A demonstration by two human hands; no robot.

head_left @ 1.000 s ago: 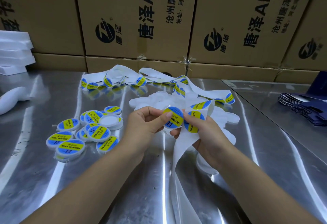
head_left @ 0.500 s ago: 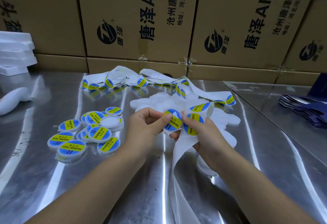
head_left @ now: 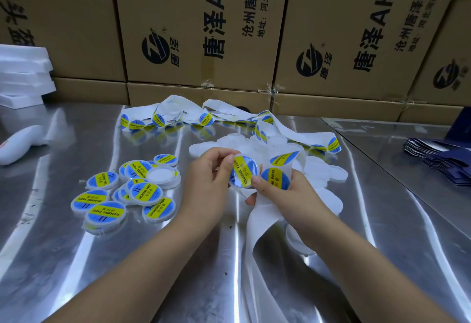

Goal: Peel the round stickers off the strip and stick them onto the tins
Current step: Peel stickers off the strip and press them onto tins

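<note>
My left hand (head_left: 207, 173) holds a small round white tin (head_left: 244, 172) that carries a blue and yellow sticker, thumb on its left rim. My right hand (head_left: 285, 195) grips the white backing strip (head_left: 260, 220), its thumb tip touching the tin's lower right edge. Another sticker (head_left: 276, 179) sits on the strip just above that hand. The strip trails up to the right and back across the table, with more stickers (head_left: 158, 120) on it. A pile of labelled tins (head_left: 127, 192) lies to the left. Plain white tins (head_left: 257, 144) lie behind my hands.
Everything rests on a shiny steel table (head_left: 127, 271). Printed cardboard boxes (head_left: 198, 29) wall off the back. White foam pieces (head_left: 23, 75) are stacked at far left, with a white object (head_left: 17, 145) below them. Dark blue flat cartons (head_left: 443, 159) lie at right.
The tin has turned in my left hand, so its sticker's yellow band now runs nearly upright. Both hands stay close together in the same place.
</note>
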